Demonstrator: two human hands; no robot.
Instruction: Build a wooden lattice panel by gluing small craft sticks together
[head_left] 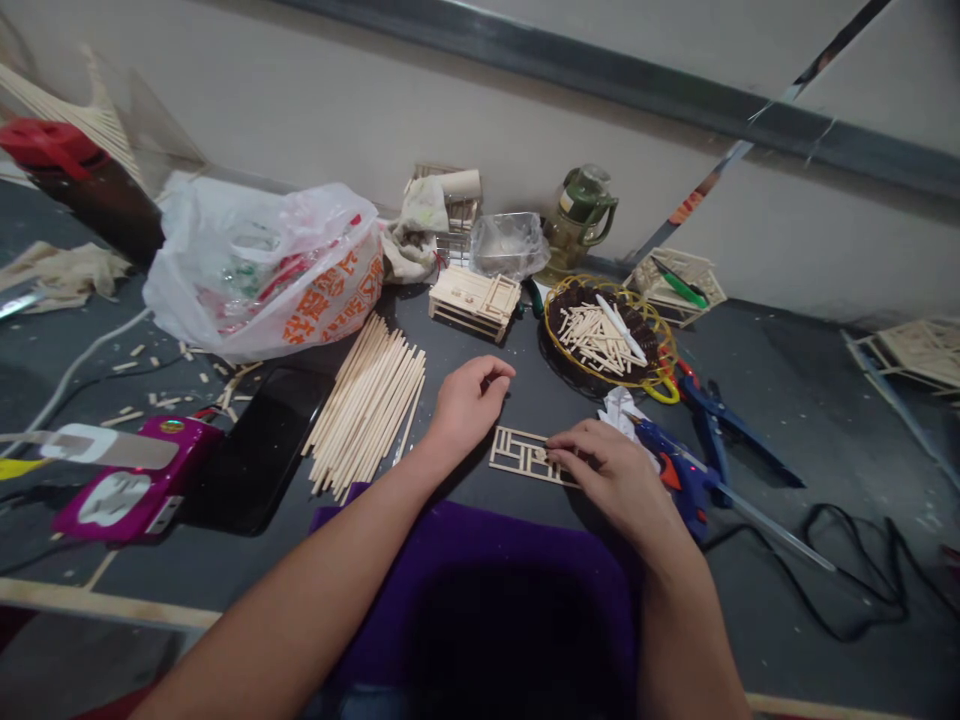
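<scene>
A small flat lattice panel (517, 455) made of thin wooden sticks lies on the dark table in front of me. My right hand (611, 475) rests on its right end, fingers bent and pressing down on it. Just above the panel's left end, my left hand (469, 400) hovers with its fingers curled and thumb against the forefinger; whether it pinches a stick I cannot make out. A bundle of long wooden sticks (371, 405) lies to the left of my left hand.
A round wire basket (649, 375) holds short cut sticks. A blue glue gun (686, 470) and blue cutters (720, 420) lie at right, with a black cable (847, 555). A small stick model (474, 300), plastic bag (262, 270), black phone (259, 445), pink power strip (131, 485) and purple cloth (480, 560) surround them.
</scene>
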